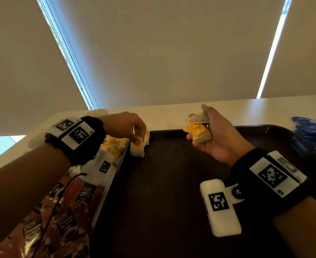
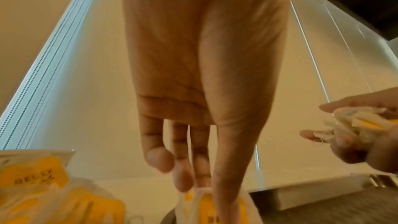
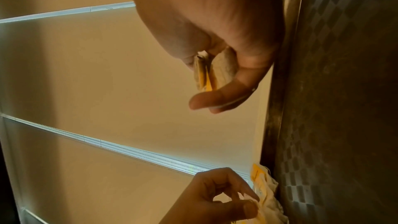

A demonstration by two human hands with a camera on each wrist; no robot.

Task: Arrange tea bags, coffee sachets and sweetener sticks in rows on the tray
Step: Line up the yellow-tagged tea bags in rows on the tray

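Coffee sachets crowd lower left on the counter, beside the dark tray. Mid-frame, left hand pinches a tea bag at the tray's far-left corner; right hand clutches a bundle. Best to lay it flat, square to the rim.

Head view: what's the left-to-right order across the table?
Coffee sachets → loose pile of tea bags → left hand setting tea bags at the tray's far-left corner → dark tray → right hand holding a tea bag bundle → blue packets.
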